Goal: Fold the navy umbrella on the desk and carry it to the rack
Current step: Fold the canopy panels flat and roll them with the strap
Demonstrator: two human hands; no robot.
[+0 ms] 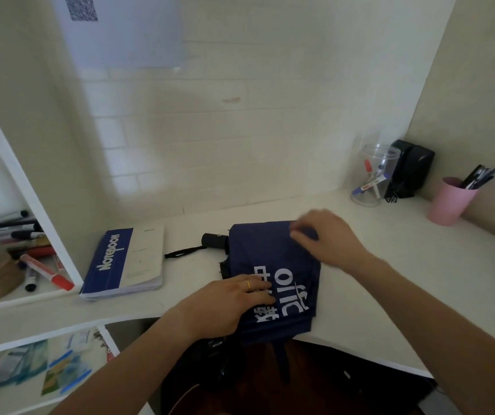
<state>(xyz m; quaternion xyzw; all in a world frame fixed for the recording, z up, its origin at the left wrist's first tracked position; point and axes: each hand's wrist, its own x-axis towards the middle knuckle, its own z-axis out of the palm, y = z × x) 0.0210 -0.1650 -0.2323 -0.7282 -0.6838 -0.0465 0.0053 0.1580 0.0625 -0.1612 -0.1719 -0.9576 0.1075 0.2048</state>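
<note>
The navy umbrella (273,259) lies collapsed on the white desk (390,265), its fabric with white lettering gathered in flat folds. Its black handle (214,241) and wrist strap stick out to the left. My left hand (231,301) presses flat on the near part of the fabric, fingers over the lettering. My right hand (324,238) pinches the far right edge of the fabric between thumb and fingers. The near end of the umbrella hangs over the desk's front edge.
A blue-and-white notebook (126,262) lies left of the umbrella. At the back right stand a clear jar of markers (372,178), a black box (411,169) and a pink pen cup (449,202). White shelves (30,295) on the left hold markers.
</note>
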